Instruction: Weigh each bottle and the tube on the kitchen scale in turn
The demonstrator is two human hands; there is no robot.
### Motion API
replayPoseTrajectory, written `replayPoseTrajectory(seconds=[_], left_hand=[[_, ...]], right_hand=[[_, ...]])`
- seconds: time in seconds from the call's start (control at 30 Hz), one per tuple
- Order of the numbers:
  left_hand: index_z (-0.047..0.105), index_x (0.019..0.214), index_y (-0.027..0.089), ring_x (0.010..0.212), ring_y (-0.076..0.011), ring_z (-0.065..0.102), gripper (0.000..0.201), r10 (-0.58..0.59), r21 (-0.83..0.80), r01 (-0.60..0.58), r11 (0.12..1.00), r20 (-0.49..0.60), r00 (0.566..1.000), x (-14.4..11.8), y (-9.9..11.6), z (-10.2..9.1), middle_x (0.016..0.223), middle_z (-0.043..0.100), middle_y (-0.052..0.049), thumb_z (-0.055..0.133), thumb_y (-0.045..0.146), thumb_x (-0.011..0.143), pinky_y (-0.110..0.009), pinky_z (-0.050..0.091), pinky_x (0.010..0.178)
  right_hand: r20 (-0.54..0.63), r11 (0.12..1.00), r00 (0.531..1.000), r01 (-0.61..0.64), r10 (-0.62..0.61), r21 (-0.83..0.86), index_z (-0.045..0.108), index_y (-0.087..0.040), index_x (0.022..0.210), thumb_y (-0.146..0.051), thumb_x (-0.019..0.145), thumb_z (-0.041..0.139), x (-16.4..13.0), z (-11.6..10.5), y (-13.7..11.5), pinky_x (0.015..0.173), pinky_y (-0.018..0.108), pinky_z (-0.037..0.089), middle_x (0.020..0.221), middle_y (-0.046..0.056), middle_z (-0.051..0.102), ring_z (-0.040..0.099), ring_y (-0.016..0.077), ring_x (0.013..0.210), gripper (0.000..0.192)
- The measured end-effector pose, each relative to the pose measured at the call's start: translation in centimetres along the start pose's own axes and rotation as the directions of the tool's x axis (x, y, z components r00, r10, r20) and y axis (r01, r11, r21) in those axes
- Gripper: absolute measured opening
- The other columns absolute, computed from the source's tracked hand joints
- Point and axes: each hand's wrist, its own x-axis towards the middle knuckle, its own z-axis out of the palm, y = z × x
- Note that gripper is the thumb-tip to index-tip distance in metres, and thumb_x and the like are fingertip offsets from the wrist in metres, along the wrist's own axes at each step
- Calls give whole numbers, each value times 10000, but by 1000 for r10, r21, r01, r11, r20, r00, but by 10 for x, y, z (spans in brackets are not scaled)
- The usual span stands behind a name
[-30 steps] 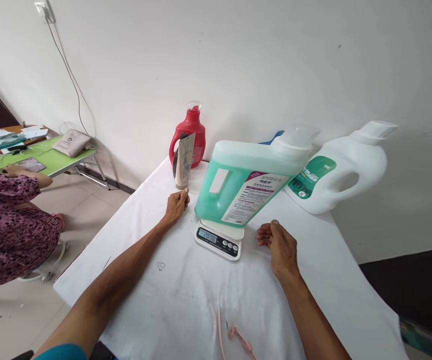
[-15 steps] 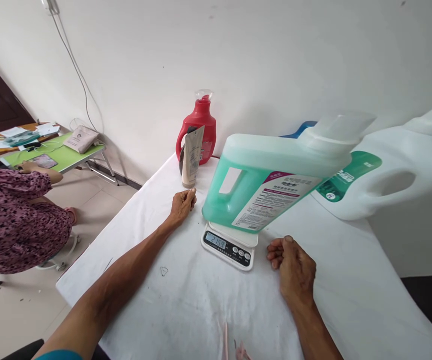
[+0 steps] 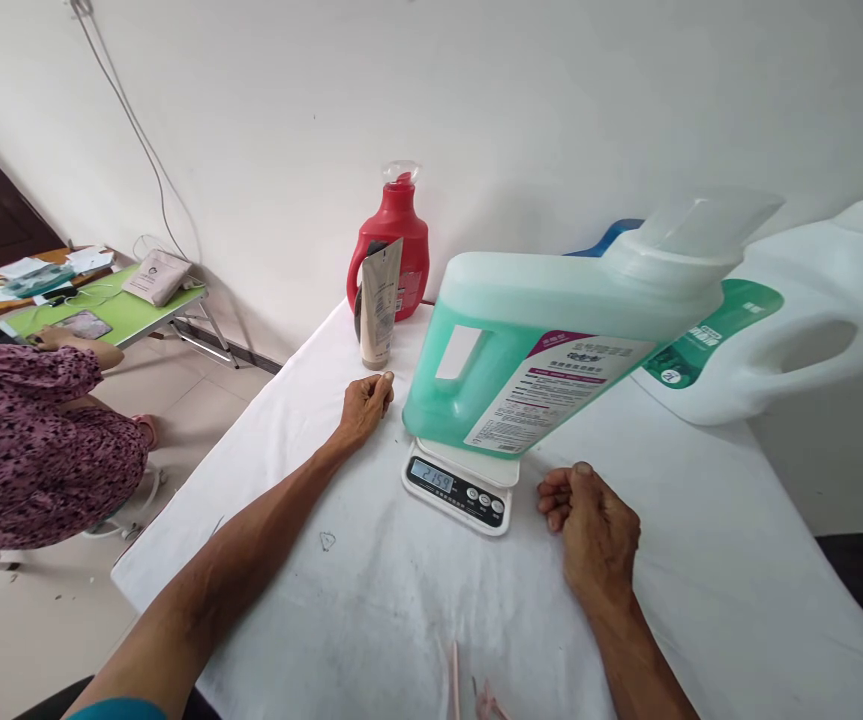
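Note:
A large see-through jug of green liquid (image 3: 446, 400) rests on a small white kitchen scale (image 3: 455, 500), leaning in view toward the right. Digits on the scale's display read 2159. On the cloth to the left of the jug, my left hand (image 3: 365, 408) lies curled closed, just in front of a beige squeeze tube (image 3: 380, 315), with nothing seen in it. My right hand (image 3: 596, 530) rests to the right of the scale, its fingers loosely folded and holding nothing. Neither hand touches the jug or the scale.
A red detergent bottle (image 3: 392, 235) stands behind the tube, near the wall. At right is a white jug with a green label (image 3: 723, 330); something blue (image 3: 611, 238) peeks out behind. Pink strips (image 3: 455, 680) lie at the front of the white tablecloth (image 3: 371, 620). A person (image 3: 33, 440) sits at left.
The camera view has shifted slightly, so the bottles appear a little higher. Both hands keep their places and the scale reading stays the same.

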Motion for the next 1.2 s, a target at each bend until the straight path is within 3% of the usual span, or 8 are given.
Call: replayPoseTrajectory(seconds=[1.2], left_hand=[[485, 577, 200, 471, -104, 416, 633, 8, 84, -9, 996, 11, 1000, -2, 3, 1, 492, 452, 26, 496, 727, 928, -280, 327, 529]], right_hand=[[-13, 1000, 1000, 14, -14, -4, 661, -202, 724, -860, 875, 567, -1, 3, -5, 452, 272, 414, 669, 47, 659, 559, 159, 549, 682]])
